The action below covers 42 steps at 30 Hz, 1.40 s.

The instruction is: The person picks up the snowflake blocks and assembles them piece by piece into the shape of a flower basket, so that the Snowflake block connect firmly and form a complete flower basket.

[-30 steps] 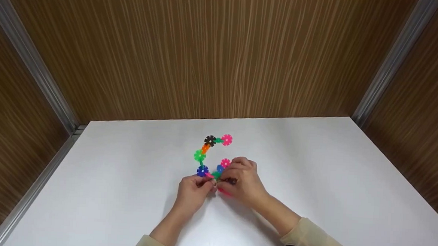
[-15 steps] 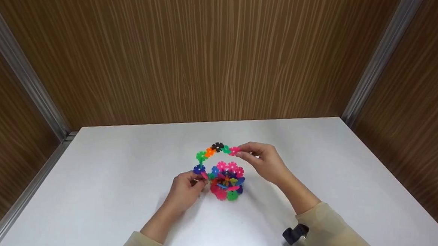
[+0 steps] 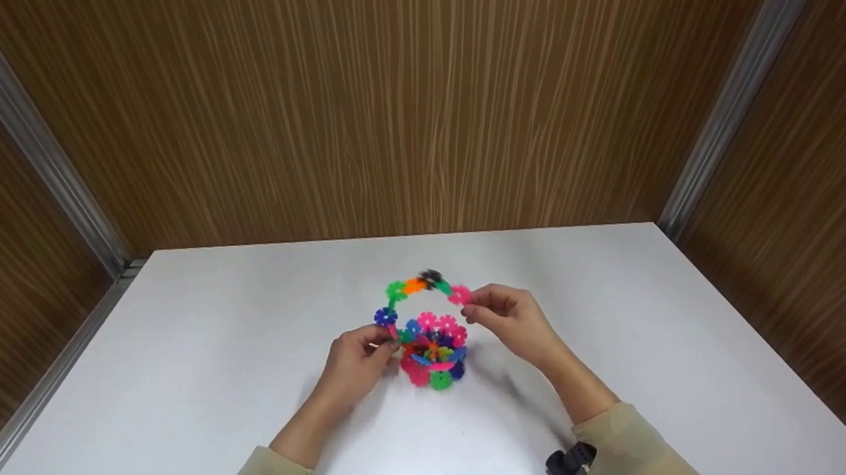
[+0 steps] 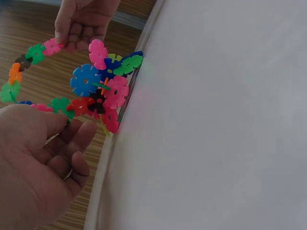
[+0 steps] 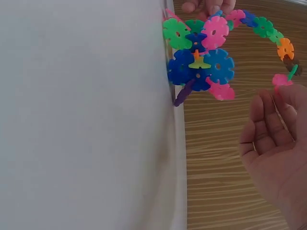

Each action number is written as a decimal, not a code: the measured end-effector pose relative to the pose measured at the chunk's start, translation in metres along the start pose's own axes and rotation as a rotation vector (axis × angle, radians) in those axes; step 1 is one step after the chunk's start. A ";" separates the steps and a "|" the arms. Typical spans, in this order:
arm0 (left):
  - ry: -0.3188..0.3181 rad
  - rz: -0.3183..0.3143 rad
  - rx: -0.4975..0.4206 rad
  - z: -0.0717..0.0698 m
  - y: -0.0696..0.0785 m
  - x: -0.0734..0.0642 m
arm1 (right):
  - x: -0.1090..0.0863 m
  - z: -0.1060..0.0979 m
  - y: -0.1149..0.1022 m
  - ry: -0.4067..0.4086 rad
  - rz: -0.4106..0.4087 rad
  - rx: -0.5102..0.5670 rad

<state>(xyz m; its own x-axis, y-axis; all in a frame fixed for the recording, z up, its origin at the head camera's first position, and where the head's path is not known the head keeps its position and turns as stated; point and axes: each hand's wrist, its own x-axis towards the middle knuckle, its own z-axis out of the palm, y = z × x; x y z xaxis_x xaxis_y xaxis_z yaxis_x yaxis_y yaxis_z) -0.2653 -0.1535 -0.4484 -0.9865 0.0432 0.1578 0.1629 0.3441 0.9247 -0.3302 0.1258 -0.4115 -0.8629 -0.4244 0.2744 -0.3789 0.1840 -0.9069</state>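
A cluster of interlocked plastic snowflake discs (image 3: 431,354) in several colours stands on the table in the head view. From its left side a curved chain of discs (image 3: 396,291) rises in an arc above the cluster. My left hand (image 3: 356,361) pinches the chain's lower end, near a green disc (image 4: 61,106) in the left wrist view. With thumb and fingers, my right hand (image 3: 516,322) pinches the pink disc (image 3: 459,294) at the chain's free end. That pink end is held up, apart from the cluster.
The white table (image 3: 245,315) carries the build near its middle. Wood-patterned panels (image 3: 430,107) with metal corner posts (image 3: 718,123) enclose the back and sides. A black strap device (image 3: 570,462) sits at the right sleeve.
My right hand has left the cluster and taken the chain's pink end, bending the arc rightward over the cluster. My left hand stays near the chain's base, slightly farther left.
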 end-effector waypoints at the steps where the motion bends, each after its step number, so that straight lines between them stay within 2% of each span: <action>1: -0.002 -0.006 0.006 -0.001 0.001 0.000 | 0.001 0.000 -0.002 0.003 -0.011 0.004; 5: -0.008 -0.014 0.054 -0.003 0.004 0.000 | 0.003 0.001 -0.008 -0.001 -0.047 0.013; 10: -0.009 0.015 0.118 -0.003 0.006 0.001 | 0.004 -0.003 -0.007 0.007 -0.040 -0.015; 14: -0.009 0.019 0.068 -0.003 0.005 0.001 | 0.002 -0.005 0.002 0.031 -0.006 -0.013; 17: -0.012 -0.001 -0.002 -0.001 0.004 0.001 | 0.000 -0.003 0.007 0.042 0.003 0.022; 20: -0.017 0.006 -0.042 -0.001 0.004 0.001 | 0.000 -0.001 0.006 0.051 -0.010 0.074; 25: -0.028 0.029 -0.045 0.000 0.004 0.001 | 0.000 -0.002 0.006 0.049 -0.016 0.093; 34: 0.031 0.015 -0.042 0.002 -0.002 0.003 | -0.006 -0.003 0.014 0.058 0.019 0.022; 42: 0.052 -0.018 -0.072 0.003 -0.004 0.004 | -0.012 0.001 0.021 0.059 0.054 0.036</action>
<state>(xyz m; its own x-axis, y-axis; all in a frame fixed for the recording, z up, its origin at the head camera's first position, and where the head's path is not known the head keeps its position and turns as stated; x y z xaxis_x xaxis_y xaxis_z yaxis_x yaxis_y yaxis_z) -0.2698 -0.1516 -0.4525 -0.9875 -0.0122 0.1574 0.1480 0.2759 0.9497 -0.3269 0.1340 -0.4339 -0.9004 -0.3612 0.2426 -0.3202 0.1724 -0.9315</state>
